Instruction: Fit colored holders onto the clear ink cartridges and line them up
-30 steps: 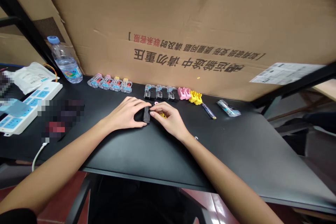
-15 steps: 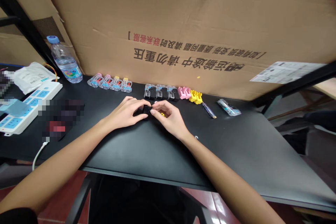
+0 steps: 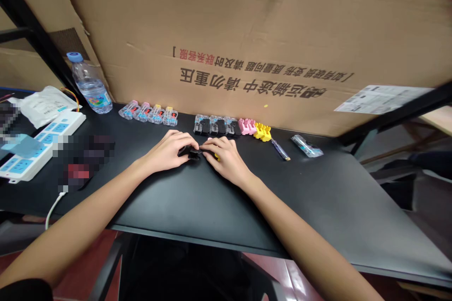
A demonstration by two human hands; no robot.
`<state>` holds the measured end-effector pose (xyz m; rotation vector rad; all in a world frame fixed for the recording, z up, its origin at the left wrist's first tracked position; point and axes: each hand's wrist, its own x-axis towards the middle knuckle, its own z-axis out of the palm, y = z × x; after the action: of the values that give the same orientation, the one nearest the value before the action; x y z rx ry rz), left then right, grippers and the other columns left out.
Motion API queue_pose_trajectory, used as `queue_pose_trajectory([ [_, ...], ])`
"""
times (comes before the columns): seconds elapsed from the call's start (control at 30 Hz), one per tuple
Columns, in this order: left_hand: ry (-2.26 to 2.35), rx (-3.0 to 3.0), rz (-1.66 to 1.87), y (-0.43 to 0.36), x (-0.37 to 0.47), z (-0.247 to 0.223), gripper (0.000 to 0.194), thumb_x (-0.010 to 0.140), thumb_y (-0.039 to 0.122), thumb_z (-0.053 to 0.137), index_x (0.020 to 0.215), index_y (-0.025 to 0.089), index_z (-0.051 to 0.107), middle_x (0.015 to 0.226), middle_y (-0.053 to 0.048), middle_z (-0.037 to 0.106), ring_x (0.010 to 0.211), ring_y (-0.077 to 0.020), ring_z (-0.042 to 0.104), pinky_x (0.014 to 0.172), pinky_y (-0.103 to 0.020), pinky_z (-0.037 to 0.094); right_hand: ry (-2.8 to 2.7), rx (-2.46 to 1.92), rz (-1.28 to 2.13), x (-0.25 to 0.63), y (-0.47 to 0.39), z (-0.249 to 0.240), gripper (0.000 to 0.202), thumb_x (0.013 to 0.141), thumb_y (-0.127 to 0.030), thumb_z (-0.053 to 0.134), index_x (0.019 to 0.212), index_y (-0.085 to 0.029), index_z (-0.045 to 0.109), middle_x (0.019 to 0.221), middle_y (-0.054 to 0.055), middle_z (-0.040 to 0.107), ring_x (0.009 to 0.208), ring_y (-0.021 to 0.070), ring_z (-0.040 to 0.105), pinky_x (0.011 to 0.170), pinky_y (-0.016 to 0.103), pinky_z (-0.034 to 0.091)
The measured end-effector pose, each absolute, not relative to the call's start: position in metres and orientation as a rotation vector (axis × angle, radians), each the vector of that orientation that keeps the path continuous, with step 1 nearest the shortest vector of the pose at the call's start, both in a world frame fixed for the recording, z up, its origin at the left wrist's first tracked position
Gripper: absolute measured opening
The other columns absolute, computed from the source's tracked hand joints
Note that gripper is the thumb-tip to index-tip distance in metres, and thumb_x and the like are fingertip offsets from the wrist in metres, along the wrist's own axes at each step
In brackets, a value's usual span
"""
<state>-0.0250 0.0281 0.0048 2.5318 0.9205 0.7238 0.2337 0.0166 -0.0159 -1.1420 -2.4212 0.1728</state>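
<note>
My left hand (image 3: 174, 149) rests at the middle of the black table with its fingers and thumb closed round a small black plastic part (image 3: 193, 154). Close beside it, my right hand (image 3: 226, 157) has its fingers bent and pinched together; a thin dark piece shows at their tips, too small to name. Partly covered by the right fingers is a bit of yellow plastic (image 3: 217, 156). Behind the hands stands a row of clear-and-black plastic pieces (image 3: 217, 126), beside pink clips (image 3: 247, 126) and yellow clips (image 3: 262, 131).
Several clear plastic pieces (image 3: 148, 114) line the back left. Further left are a water bottle (image 3: 92, 89), a white power strip (image 3: 44, 143) and a white packet (image 3: 45, 106). A pen-like item (image 3: 280, 149) and a small clear packet (image 3: 306, 146) lie right. A cardboard sheet (image 3: 219, 19) stands behind.
My right hand has turned, its fingers now lower and more closed. The black part has tilted in my left hand. The small white spot near my right wrist no longer shows.
</note>
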Motion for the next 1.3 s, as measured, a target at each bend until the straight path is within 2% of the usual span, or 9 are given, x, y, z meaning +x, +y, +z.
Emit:
queue_pose_trajectory([
  [0.13, 0.912, 2.542, 0.727, 0.027, -0.025, 0.006, 0.019, 0.099, 0.016, 0.067, 0.115, 0.025, 0.068, 0.117, -0.002, 0.078, 0.112, -0.0214, 0.072, 0.111, -0.043, 0.04, -2.419, -1.156, 0.148, 0.236, 0.017, -0.017, 0.025, 0.111, -0.029, 0.06, 0.127, -0.024, 0.079, 0.133, 0.013, 0.076, 0.115, 0.0317, 0.063, 0.092, 0.048, 0.045],
  [0.33, 0.913, 2.525, 0.744, 0.03, -0.027, 0.003, 0.021, 0.099, 0.02, 0.068, 0.119, 0.026, 0.07, 0.121, -0.002, 0.081, 0.114, -0.0229, 0.073, 0.113, -0.046, 0.042, -2.482, -1.092, 0.164, 0.238, 0.021, -0.015, 0.019, 0.11, -0.03, 0.064, 0.112, -0.025, 0.082, 0.12, 0.01, 0.083, 0.109, 0.0307, 0.067, 0.091, 0.048, 0.046],
  [0.5, 0.938, 2.52, 0.754, 0.033, -0.029, 0.0, 0.026, 0.099, 0.026, 0.069, 0.125, 0.029, 0.074, 0.118, -0.002, 0.083, 0.098, -0.0211, 0.074, 0.117, -0.05, 0.043, -2.488, -1.0, 0.217, 0.243, 0.02, -0.01, 0.027, 0.11, -0.022, 0.055, 0.121, -0.023, 0.08, 0.109, 0.012, 0.083, 0.1, 0.0294, 0.072, 0.089, 0.047, 0.055],
  [0.7, 0.907, 2.541, 0.742, 0.034, -0.032, 0.0, 0.028, 0.1, 0.024, 0.07, 0.127, 0.028, 0.075, 0.119, -0.004, 0.084, 0.097, -0.0209, 0.076, 0.117, -0.051, 0.045, -2.2, -1.01, 0.392, 0.242, 0.014, -0.009, 0.027, 0.104, -0.02, 0.058, 0.116, -0.025, 0.082, 0.105, 0.009, 0.084, 0.09, 0.0251, 0.079, 0.086, 0.041, 0.064],
  [0.77, 0.885, 2.543, 0.737, 0.034, -0.032, 0.0, 0.029, 0.1, 0.023, 0.07, 0.128, 0.027, 0.075, 0.122, -0.005, 0.084, 0.102, -0.0214, 0.077, 0.121, -0.052, 0.043, -2.098, -1.002, 0.433, 0.238, 0.011, -0.008, 0.025, 0.104, -0.023, 0.06, 0.113, -0.025, 0.083, 0.103, 0.007, 0.084, 0.087, 0.0236, 0.08, 0.085, 0.04, 0.065],
  [0.9, 0.854, 2.543, 0.712, 0.033, -0.031, -0.001, 0.032, 0.1, 0.022, 0.067, 0.131, 0.027, 0.075, 0.13, -0.006, 0.082, 0.119, -0.0234, 0.076, 0.124, -0.054, 0.042, -2.053, -0.928, 0.478, 0.229, 0.003, -0.007, 0.022, 0.106, -0.026, 0.062, 0.112, -0.028, 0.083, 0.105, 0.005, 0.085, 0.095, 0.0251, 0.081, 0.095, 0.044, 0.066],
  [1.07, 0.865, 2.546, 0.694, 0.033, -0.031, -0.003, 0.034, 0.1, 0.021, 0.067, 0.132, 0.028, 0.073, 0.131, -0.006, 0.082, 0.12, -0.0241, 0.076, 0.125, -0.056, 0.041, -2.041, -0.895, 0.523, 0.226, 0.001, -0.007, 0.021, 0.107, -0.026, 0.062, 0.112, -0.028, 0.083, 0.109, 0.005, 0.086, 0.1, 0.0247, 0.082, 0.098, 0.044, 0.066],
  [1.3, 0.867, 2.498, 0.692, 0.032, -0.03, -0.001, 0.062, 0.099, 0.016, 0.065, 0.158, 0.029, 0.048, 0.138, -0.006, 0.079, 0.137, -0.024, 0.068, 0.126, -0.052, 0.039, -2.036, -0.845, 0.528, 0.223, 0.001, -0.006, 0.022, 0.106, -0.023, 0.062, 0.112, -0.027, 0.082, 0.109, 0.005, 0.086, 0.101, 0.0245, 0.082, 0.102, 0.046, 0.064],
])
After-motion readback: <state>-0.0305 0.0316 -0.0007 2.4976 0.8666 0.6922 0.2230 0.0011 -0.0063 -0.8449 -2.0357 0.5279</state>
